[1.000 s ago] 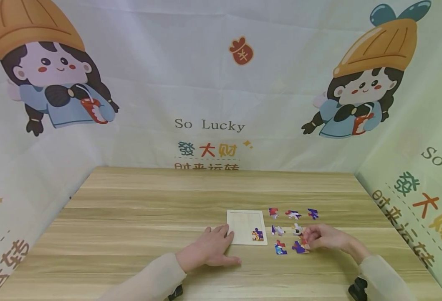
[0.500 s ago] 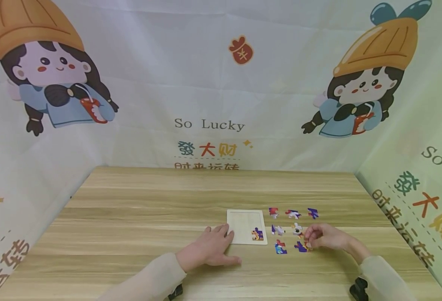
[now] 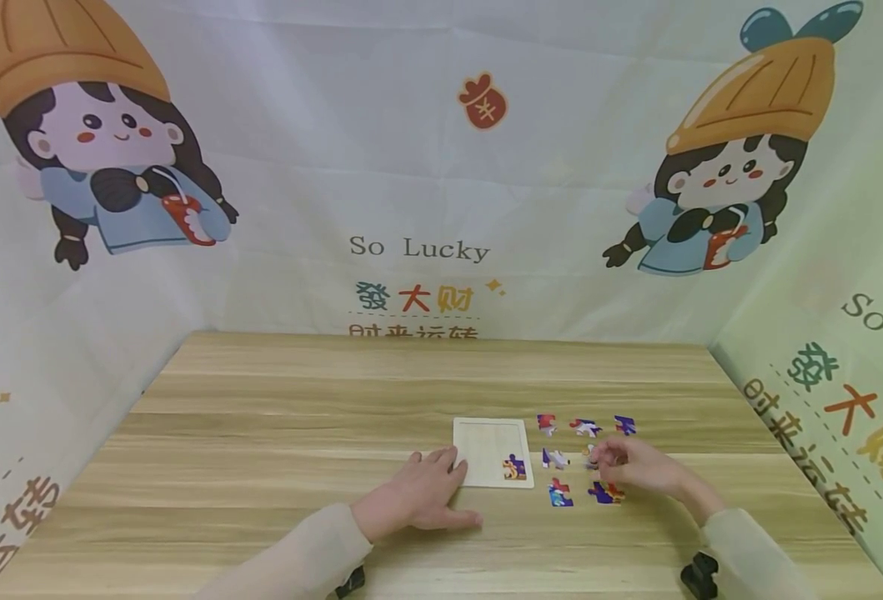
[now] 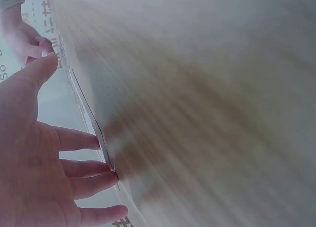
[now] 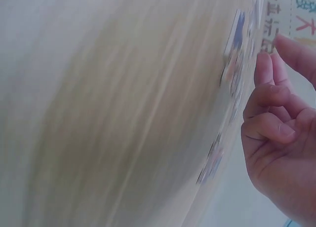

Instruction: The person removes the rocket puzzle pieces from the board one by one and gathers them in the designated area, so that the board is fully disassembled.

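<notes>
My left hand (image 3: 424, 492) lies flat, its fingertips at the left edge of a pale wooden puzzle tray (image 3: 479, 479). In the left wrist view, the spread fingers (image 4: 89, 184) touch the tray's thin edge. One purple-and-orange jigsaw piece (image 3: 514, 467) sits in the tray's lower right corner. My right hand (image 3: 639, 465) hovers over the loose pieces, partly covering a white-and-yellow jigsaw piece (image 3: 588, 454) in the middle row. In the right wrist view, thumb and forefinger stand apart with nothing visible between them; the other fingers (image 5: 266, 128) are bent. Below it lies a purple-and-orange piece (image 3: 604, 492).
Other loose jigsaw pieces lie in rows right of the tray: a red one (image 3: 546, 425), a red-and-white one (image 3: 584, 427), a purple one (image 3: 624, 426), a white-and-purple one (image 3: 556, 458) and a red-and-blue one (image 3: 560, 492). The wooden table (image 3: 298, 400) meets a printed cloth backdrop (image 3: 283, 275).
My right hand has turned the lower right jigsaw piece and shifted it slightly right, let go of it, then moved left and up to the middle-row piece. The left hand has stayed still.
</notes>
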The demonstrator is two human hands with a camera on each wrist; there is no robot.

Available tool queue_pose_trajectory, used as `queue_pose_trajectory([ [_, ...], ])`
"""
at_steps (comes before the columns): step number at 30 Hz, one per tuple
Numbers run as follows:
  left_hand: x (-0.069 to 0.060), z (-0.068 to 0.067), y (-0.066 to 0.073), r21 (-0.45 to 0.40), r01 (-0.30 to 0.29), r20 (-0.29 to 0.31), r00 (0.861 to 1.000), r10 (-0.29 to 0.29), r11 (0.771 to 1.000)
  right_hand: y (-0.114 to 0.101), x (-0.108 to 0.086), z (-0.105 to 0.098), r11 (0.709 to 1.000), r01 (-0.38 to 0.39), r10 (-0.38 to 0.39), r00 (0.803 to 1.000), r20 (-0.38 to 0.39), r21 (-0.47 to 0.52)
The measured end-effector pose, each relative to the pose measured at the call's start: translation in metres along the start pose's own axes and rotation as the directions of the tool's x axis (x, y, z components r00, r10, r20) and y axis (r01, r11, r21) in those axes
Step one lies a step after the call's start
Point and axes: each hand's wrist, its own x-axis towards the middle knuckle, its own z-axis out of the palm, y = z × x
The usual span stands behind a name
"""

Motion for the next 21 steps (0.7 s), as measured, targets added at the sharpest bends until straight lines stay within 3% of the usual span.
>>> queue_pose_trajectory([
  [12, 0.000, 0.000, 0.000, -0.005, 0.001, 0.000, 1.000, -0.001, 1.000, -0.020, 0.028, 0.028, 0.993, 0.087, -0.089, 0.996, -0.020, -0.082],
  [21, 0.002, 0.002, -0.001, -0.005, -0.003, -0.012, 1.000, 0.003, 1.000, -0.032, 0.048, 0.048, 0.983, 0.094, -0.096, 0.995, -0.010, -0.158],
])
